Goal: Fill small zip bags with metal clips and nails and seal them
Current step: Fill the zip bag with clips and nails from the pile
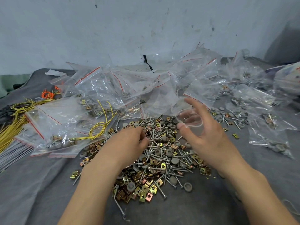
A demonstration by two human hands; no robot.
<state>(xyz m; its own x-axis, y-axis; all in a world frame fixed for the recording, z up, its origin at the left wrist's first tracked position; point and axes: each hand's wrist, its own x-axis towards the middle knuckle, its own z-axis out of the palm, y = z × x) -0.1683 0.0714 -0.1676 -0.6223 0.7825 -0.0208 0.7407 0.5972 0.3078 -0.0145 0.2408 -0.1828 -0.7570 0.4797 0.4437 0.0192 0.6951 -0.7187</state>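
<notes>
Bag first: a small clear zip bag (190, 118) is up in the right hand (209, 135), held above the far right edge of the pile, its mouth pulled into a round opening. The thumb presses the near side of the mouth and the curled fingers hold the far side, so the hand grips the bag with the palm turned inward. What is inside the bag is too hard to make out through the plastic.

The left hand (129, 142) is down on the pile (162, 159), palm down, fingers and thumb curled together among the nails (159, 190) near its far left side. Whether they have anything pinched cannot be told.

The pile lies on a grey cloth (40, 184) between the two forearms. It is a loose mix of long silver nails, brass-coloured square metal clips (153, 190) and grey round caps (188, 186), with strays scattered around its edges.

Beyond the pile, a heap of empty bags (129, 82) with red zip lines spreads across the cloth. To the left lie filled bags (53, 127), overlapping one another, with loops of yellow wire (97, 129) on top. More filled bags (267, 138) lie to the right. At the far left are a bundle of orange ties (47, 95) and a fan of grey strips (13, 153). A scuffed pale wall (113, 30) stands behind.
</notes>
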